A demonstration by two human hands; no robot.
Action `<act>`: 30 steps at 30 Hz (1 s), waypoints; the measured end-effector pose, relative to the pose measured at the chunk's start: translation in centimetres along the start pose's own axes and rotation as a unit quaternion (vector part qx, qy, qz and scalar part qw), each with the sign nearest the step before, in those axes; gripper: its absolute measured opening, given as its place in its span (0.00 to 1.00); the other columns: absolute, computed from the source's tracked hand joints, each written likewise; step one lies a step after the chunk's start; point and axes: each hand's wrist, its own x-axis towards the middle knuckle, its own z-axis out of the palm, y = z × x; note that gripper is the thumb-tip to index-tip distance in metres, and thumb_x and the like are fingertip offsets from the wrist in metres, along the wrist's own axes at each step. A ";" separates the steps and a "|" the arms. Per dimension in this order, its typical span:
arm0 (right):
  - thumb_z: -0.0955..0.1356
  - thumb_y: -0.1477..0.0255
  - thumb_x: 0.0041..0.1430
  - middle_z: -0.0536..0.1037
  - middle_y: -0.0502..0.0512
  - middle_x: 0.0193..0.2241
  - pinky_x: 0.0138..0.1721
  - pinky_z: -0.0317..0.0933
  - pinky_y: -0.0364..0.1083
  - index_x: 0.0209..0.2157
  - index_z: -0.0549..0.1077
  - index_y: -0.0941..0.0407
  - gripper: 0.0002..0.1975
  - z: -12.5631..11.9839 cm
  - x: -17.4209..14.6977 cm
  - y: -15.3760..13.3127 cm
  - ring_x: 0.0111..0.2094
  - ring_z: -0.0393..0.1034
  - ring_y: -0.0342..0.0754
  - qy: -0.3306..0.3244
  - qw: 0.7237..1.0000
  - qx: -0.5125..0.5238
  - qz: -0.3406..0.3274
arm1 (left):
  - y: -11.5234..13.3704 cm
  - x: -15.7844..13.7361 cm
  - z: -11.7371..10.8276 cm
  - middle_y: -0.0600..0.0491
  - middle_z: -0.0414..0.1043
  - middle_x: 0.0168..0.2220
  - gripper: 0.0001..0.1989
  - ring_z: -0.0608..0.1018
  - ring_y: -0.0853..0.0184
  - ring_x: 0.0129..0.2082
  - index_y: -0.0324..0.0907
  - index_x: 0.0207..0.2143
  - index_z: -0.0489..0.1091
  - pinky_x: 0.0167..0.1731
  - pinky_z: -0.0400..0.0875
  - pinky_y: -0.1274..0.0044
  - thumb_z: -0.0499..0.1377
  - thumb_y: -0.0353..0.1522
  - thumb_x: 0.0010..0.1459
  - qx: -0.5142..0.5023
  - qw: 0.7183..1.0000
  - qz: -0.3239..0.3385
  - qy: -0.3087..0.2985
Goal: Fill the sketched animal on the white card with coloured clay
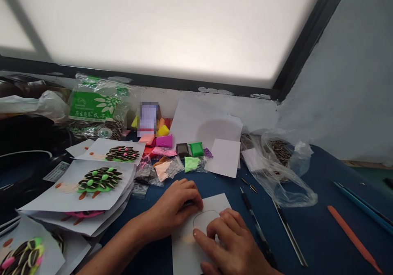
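Note:
A small white sheet of paper [181, 262] lies in front of me with a pencilled curve drawn on it. Low on that curve is a flat patch of peach modelling clay [188, 238]. My left hand [176, 203] is closed, its bent fingers and thumb holding the paper down at its upper left edge. Over the lower right of the sheet, my right hand [231, 242] has its fingers apart and holds nothing. Its index fingertip touches the paper at the clay's right edge. The right hand hides part of the drawing.
Left are stacked sheets [61, 197] with sunflower-seed hedgehogs. Clay packets [166, 141] and a seed bag [92, 103] lie at the back. Right are a pen [253, 213], a clear rod [290, 234], an orange clay tool [350, 234] and a plastic bag of seeds [279, 154].

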 end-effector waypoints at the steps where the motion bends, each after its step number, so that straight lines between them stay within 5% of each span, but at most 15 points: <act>1: 0.56 0.69 0.71 0.69 0.54 0.27 0.38 0.54 0.48 0.40 0.75 0.59 0.17 -0.3 0.0 0.1 0.30 0.58 0.49 -0.007 1.000 0.006 0.018 | 0.0 0.0 0.0 0.54 0.70 0.35 0.08 0.70 0.65 0.38 0.43 0.33 0.73 0.41 0.62 0.72 0.56 0.24 0.62 -0.001 1.000 0.000 0.000; 4: 0.59 0.76 0.65 0.69 0.53 0.26 0.35 0.53 0.47 0.34 0.73 0.58 0.12 -0.6 0.0 0.1 0.29 0.58 0.48 0.000 0.998 0.022 0.058 | -0.2 0.0 0.1 0.55 0.70 0.35 0.08 0.70 0.66 0.38 0.43 0.34 0.73 0.41 0.62 0.73 0.56 0.24 0.63 -0.005 1.000 0.003 0.005; 11: 0.61 0.74 0.64 0.68 0.52 0.25 0.34 0.53 0.46 0.28 0.71 0.57 0.11 -0.5 -0.1 -0.1 0.29 0.58 0.47 0.004 0.996 0.046 0.072 | -0.8 -0.1 0.6 0.55 0.69 0.34 0.08 0.70 0.66 0.37 0.44 0.34 0.73 0.40 0.62 0.74 0.57 0.24 0.62 -0.023 0.999 0.018 0.027; 18: 0.61 0.69 0.68 0.68 0.51 0.27 0.40 0.57 0.49 0.38 0.75 0.56 0.12 0.0 -0.3 -0.2 0.29 0.58 0.47 0.015 1.000 0.023 -0.011 | -0.6 -0.2 0.4 0.55 0.70 0.34 0.08 0.70 0.65 0.38 0.44 0.35 0.72 0.40 0.62 0.72 0.56 0.24 0.62 -0.028 0.999 0.013 0.026; 30: 0.61 0.66 0.69 0.69 0.52 0.29 0.45 0.58 0.50 0.43 0.74 0.55 0.12 0.1 -0.5 -0.1 0.31 0.60 0.48 -0.011 1.000 0.019 -0.016 | -0.3 -0.2 0.2 0.54 0.71 0.35 0.08 0.70 0.65 0.38 0.44 0.36 0.72 0.41 0.62 0.72 0.55 0.24 0.62 -0.017 1.000 0.012 0.011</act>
